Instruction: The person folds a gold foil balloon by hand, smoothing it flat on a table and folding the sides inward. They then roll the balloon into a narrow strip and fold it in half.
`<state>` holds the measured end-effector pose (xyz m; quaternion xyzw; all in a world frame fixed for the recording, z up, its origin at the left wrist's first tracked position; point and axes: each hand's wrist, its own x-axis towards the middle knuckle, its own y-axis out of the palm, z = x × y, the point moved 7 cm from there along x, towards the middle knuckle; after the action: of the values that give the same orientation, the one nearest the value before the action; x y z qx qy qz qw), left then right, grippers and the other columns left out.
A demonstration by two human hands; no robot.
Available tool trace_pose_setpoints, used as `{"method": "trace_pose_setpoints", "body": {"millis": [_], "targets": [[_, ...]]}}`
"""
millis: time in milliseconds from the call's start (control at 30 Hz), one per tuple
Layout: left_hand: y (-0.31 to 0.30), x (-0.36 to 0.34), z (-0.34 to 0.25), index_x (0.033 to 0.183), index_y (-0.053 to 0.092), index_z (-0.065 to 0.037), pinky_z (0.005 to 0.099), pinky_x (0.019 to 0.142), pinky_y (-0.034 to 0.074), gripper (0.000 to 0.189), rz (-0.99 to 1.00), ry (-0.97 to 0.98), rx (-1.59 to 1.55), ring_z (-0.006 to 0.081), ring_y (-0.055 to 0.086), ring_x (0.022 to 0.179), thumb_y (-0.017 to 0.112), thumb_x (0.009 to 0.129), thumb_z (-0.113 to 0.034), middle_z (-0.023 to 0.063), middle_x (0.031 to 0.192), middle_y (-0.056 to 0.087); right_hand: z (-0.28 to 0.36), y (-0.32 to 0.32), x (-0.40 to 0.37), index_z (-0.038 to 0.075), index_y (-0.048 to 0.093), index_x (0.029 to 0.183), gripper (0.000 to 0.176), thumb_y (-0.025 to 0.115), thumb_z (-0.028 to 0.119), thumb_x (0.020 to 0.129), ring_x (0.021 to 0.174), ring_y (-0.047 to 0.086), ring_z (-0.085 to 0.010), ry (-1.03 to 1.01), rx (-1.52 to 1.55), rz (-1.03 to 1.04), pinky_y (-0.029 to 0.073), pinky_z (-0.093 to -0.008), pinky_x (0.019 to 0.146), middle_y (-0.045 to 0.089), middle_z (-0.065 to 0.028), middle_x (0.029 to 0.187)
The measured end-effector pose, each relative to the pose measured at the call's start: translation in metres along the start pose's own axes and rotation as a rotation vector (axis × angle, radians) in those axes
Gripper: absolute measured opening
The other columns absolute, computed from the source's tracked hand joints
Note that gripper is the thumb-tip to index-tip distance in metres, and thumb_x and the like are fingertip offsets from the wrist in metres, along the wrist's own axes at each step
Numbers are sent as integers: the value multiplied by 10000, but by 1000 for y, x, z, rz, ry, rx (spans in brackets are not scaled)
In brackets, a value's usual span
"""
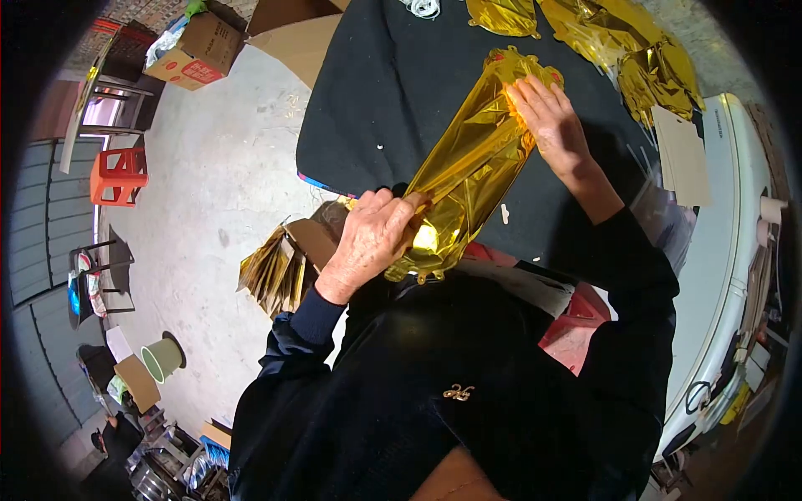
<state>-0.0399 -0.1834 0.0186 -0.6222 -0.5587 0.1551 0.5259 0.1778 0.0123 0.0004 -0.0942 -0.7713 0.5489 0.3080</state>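
Note:
A long piece of shiny gold foil [472,167] lies slantwise over the black cloth-covered table [351,108], its near end reaching the edge by my body. My left hand [376,234] has its fingers bent around the foil's near left edge, the fingertips partly hidden. Stretched nearly straight, the fingers of my right hand [547,121] rest flat on the foil's far right part. The foil between the hands is creased, with small tabs at both ends.
More gold foil pieces [593,37] lie at the table's far right. Beside my left arm, folded gold sheets [276,271] stick out of a cardboard box. A red stool [119,176], a green bin [162,360] and a carton [200,50] stand on the floor.

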Motion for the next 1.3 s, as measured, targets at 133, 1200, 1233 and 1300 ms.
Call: {"method": "trace_pose_setpoints", "body": {"millis": [133,1200,1233,1300], "targets": [[-17,17,0,1154,663,-12,428,742,479,348,-18,-95,-71,294,564,804,728,839,-144,102,828,581,0,6,0,21,611,1395,489,606,61,907,1364,548,-326,-3,-10,-36,444,-505,1119,626,-162,1398],[22,88,48,926,669,2,427,649,522,299,303,-474,-123,341,706,703,766,925,-281,196,772,692,-5,17,85,144,627,1275,384,661,103,894,1383,463,-285,-194,328,231,370,-445,1128,611,-64,1334],[22,88,51,940,676,3,424,651,520,299,324,-495,-157,332,705,707,770,922,-280,197,780,693,-7,14,88,130,625,1221,350,683,102,876,1344,479,-293,-164,364,307,372,-442,1120,616,-66,1289],[20,89,59,950,694,-21,466,712,548,326,315,-484,-220,388,715,782,766,897,-335,191,776,707,-10,5,87,104,588,1090,273,724,120,854,1166,517,-293,-134,429,303,388,-445,1064,604,-72,1098]]}}
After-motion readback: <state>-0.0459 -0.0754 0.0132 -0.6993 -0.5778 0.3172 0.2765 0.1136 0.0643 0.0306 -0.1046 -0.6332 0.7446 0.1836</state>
